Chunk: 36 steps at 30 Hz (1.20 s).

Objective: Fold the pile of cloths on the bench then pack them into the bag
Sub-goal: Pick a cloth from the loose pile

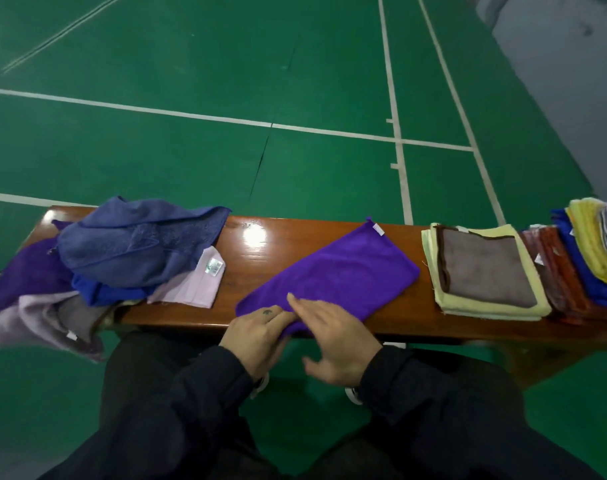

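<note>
Clearly mid-fold: purple cloth (333,271) lying across the middle of the bench (253,244), already doubled into a long slanted strip, white tag at its far corner, near end hanging a little over the front edge. Unfolded pile (122,251) heaped at the left end, blues, purples and pale lilac tumbled together, some of it spilling off the bench. Folded stack (485,271) of yellow and grey squares just right of the purple cloth, with a second stack (579,258) of red, blue and yellow beyond it at the right end. No bag anywhere in view.

Judging from that: folding well along but not finished, packing not yet begun. Next move probably calling for a firm hold on the near end, then lifting it over to the tagged far end to halve the strip, edges matched, before shifting it onto a stack.

Left hand (257,337) at the near left corner of the purple cloth, fingers curled down over the edge, apparently pinching the fabric, though the exact hold sits partly hidden under the knuckles. Right hand (333,337) just beside it, fingers straight and spread, lying flat on the near end of the cloth, thumb out toward the body, holding nothing, only pressing or smoothing.
</note>
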Available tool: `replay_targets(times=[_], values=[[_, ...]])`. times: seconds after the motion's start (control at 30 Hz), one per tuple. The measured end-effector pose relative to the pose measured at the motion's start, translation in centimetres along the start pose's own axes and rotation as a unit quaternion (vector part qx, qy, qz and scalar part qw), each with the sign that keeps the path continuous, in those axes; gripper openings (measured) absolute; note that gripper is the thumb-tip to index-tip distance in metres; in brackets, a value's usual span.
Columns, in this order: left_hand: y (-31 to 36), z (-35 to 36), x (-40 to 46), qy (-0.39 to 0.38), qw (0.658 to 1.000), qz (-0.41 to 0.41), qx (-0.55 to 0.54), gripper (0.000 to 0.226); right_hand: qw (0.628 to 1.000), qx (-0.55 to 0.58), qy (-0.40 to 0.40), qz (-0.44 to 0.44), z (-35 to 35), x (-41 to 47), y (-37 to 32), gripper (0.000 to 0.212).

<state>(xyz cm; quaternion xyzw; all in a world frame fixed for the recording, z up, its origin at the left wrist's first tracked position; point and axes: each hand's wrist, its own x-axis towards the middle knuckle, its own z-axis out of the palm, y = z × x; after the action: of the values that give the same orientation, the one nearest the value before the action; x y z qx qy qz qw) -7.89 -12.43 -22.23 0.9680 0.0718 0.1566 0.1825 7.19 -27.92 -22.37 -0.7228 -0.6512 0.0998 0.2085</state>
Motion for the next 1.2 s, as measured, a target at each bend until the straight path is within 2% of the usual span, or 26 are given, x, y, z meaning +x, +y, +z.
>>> replay_targets(times=[0.03,0.07,0.17,0.23,0.37,0.5,0.6,0.67,0.73,0.77,0.83,0.87,0.9,1.0,1.13,1.2], values=[[0.9,0.2,0.2,0.003,1.0,0.002,-0.02,0.037,1.0,0.016,-0.009,0.023,0.5,-0.4,-0.6,0.101],[1.7,0.4,0.2,0.001,0.999,0.007,-0.04,0.039,0.999,0.026,0.005,0.047,0.9,-0.7,-0.7,0.097],[2.8,1.2,-0.1,-0.027,0.997,-0.008,-0.073,0.047,0.988,0.077,0.093,0.098,0.3,-1.4,0.3,0.054],[2.3,1.3,0.3,-0.045,0.997,-0.042,-0.051,0.053,0.97,0.162,0.088,0.161,-1.2,-1.5,0.9,0.039],[1.9,0.7,1.2,0.025,0.997,-0.059,-0.05,0.032,0.935,0.247,0.052,0.248,-3.5,-1.7,1.4,0.033],[2.9,-0.8,2.2,0.092,0.992,-0.065,-0.064,0.034,0.91,0.325,0.06,0.25,-4.0,-1.9,1.8,0.035],[3.4,-1.4,3.2,0.086,0.996,0.004,-0.009,0.028,0.916,0.327,0.108,0.205,-4.5,-2.2,0.5,0.042],[3.8,-1.5,3.3,0.085,0.996,0.028,-0.017,0.024,0.924,0.308,0.151,0.172,-4.9,-2.3,-0.1,0.024],[4.5,-1.7,3.5,0.083,0.99,-0.016,-0.111,0.025,0.909,0.33,0.18,0.183,-5.2,-2.6,0.0,0.007],[4.9,-1.7,3.7,0.08,0.976,-0.065,-0.189,0.025,0.884,0.364,0.198,0.217,-5.5,-2.8,0.2,0.004],[5.5,-1.7,4.7,0.042,0.92,-0.158,-0.357,0.027,0.815,0.422,0.251,0.306,-6.0,-3.5,0.8,0.008],[5.6,-1.5,5.4,0.016,0.889,-0.183,-0.42,0.028,0.79,0.429,0.275,0.341,-6.3,-3.7,1.2,0.008],[5.4,-1.0,6.2,-0.001,0.873,-0.193,-0.447,0.026,0.776,0.421,0.291,0.368,-6.4,-4.0,1.8,0.007],[4.4,0.9,8.9,0.005,0.885,-0.215,-0.413,0.009,0.762,0.389,0.303,0.42,-6.9,-3.7,3.7,0.007],[3.6,3.0,13.0,0.027,0.891,-0.268,-0.366,0.011,0.764,0.324,0.298,0.47,-7.2,-2.1,6.5,0.021],[3.3,3.6,14.8,0.036,0.894,-0.288,-0.342,0.015,0.777,0.273,0.3,0.48,-7.4,-1.1,7.7,0.025]])
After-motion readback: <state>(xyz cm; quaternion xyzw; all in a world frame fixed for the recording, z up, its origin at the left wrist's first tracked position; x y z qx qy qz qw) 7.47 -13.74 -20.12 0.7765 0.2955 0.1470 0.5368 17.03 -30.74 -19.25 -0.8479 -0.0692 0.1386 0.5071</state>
